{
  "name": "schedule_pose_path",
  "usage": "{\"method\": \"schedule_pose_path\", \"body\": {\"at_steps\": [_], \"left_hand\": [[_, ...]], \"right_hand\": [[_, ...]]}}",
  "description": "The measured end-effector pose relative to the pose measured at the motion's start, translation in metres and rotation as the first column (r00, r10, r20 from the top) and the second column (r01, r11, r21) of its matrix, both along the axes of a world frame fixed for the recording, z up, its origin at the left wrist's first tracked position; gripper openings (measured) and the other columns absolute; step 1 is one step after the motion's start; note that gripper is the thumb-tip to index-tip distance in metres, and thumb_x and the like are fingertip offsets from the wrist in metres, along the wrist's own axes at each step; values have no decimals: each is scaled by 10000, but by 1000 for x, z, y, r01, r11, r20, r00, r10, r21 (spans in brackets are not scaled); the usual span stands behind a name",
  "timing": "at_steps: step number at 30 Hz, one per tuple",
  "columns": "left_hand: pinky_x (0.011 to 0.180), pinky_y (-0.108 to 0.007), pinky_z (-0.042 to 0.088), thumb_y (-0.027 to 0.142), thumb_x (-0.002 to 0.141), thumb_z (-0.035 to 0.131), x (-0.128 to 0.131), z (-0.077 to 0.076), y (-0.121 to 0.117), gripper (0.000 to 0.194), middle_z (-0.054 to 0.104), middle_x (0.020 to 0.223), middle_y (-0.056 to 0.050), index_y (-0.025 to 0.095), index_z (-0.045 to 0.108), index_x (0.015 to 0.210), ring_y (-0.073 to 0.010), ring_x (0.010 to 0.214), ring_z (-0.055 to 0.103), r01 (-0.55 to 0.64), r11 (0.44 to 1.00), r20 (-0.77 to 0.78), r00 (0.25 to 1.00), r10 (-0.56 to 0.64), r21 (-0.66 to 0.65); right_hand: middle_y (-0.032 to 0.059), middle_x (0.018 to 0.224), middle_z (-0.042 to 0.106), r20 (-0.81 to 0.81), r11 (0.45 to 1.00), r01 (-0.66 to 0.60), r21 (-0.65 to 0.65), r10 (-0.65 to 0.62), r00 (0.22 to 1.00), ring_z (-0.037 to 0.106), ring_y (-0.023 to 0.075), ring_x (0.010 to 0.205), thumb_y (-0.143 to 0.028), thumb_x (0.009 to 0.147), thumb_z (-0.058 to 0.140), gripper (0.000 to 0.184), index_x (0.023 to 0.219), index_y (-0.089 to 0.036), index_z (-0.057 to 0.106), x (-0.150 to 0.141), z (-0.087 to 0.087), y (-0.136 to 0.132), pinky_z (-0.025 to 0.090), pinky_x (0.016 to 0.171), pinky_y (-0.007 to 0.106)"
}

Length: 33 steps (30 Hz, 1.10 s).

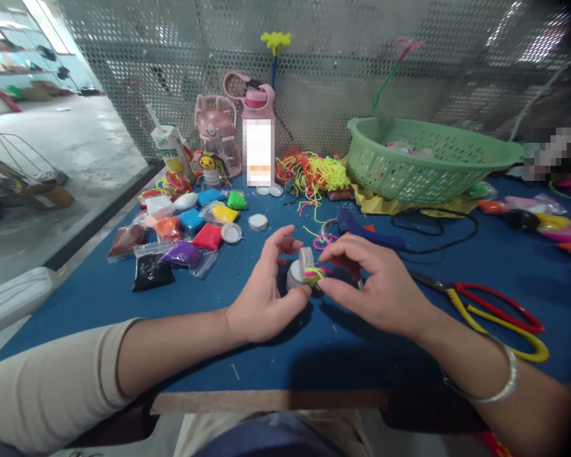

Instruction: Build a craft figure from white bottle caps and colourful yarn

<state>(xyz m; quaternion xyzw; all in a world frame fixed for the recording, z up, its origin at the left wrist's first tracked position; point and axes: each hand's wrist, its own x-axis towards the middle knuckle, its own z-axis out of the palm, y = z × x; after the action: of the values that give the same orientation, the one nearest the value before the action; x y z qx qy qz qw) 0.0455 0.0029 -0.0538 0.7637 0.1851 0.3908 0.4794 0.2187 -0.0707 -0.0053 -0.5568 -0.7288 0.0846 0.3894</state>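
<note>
My left hand (pixel 269 289) curves around a small stack of round greyish-white caps (pixel 295 274), its thumb pressed near the front. Another cap (pixel 306 256) stands on edge on top of them. A short bundle of yellow and pink yarn (pixel 314 274) lies against the caps. From the right, my right hand (pixel 378 282) has its thumb and bent fingers around that bundle. Fingers partly hide the caps and yarn. Just behind my hands, a loop of pink yarn (pixel 324 241) rests on the blue table.
Coloured clay packets (pixel 178 254) and loose caps (pixel 257 221) lie left. A yarn pile (pixel 321 170), pink bottles (pixel 216 130) and a green basket (pixel 409 158) stand behind. Right are a blue glue gun (pixel 368 231), its cord (pixel 450 251) and red-and-yellow-handled scissors (pixel 497 311).
</note>
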Motion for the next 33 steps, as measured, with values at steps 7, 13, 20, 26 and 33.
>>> {"method": "schedule_pose_path", "body": {"at_steps": [7,13,20,26,33], "left_hand": [[913,-394,440,227,851,573,3,2,-2,556,522,1125,-81,258,292,1331,-205,1070,515,-21,996,80,996,28,-84],[919,-372,416,208,855,573,6,2,-1,553,523,1111,-71,239,291,1329,-185,1044,515,-40,993,75,996,48,-114],[941,-399,405,257,835,600,2,2,-1,619,506,1172,-88,247,262,1354,-212,1084,507,8,993,70,998,1,-120],[1028,-442,352,317,868,517,-4,-7,11,624,321,1457,-83,299,223,1418,-255,1266,396,-44,995,145,988,58,-93],[776,-321,479,319,919,440,5,-12,52,411,509,1192,-107,188,362,1300,-154,893,569,-204,941,50,973,225,-268]], "right_hand": [[4,744,602,24,999,-50,-15,50,998,529,123,671,-214,842,608,56,825,-172,640,-4,-6,1,424,639,252],[-9,720,627,-35,997,-70,-29,69,997,537,107,666,-194,864,590,118,768,-174,656,-5,-8,3,406,636,232],[-12,718,638,-258,960,-80,-267,9,966,554,111,667,-209,914,479,231,783,-174,666,0,-10,7,418,623,228],[-22,694,581,-306,986,48,-160,-95,947,491,98,588,-271,925,485,181,860,-194,635,12,-8,7,384,540,226],[-50,598,486,-170,965,263,19,-256,951,422,91,498,-293,871,587,170,749,-210,503,32,-2,13,324,468,227]]}}
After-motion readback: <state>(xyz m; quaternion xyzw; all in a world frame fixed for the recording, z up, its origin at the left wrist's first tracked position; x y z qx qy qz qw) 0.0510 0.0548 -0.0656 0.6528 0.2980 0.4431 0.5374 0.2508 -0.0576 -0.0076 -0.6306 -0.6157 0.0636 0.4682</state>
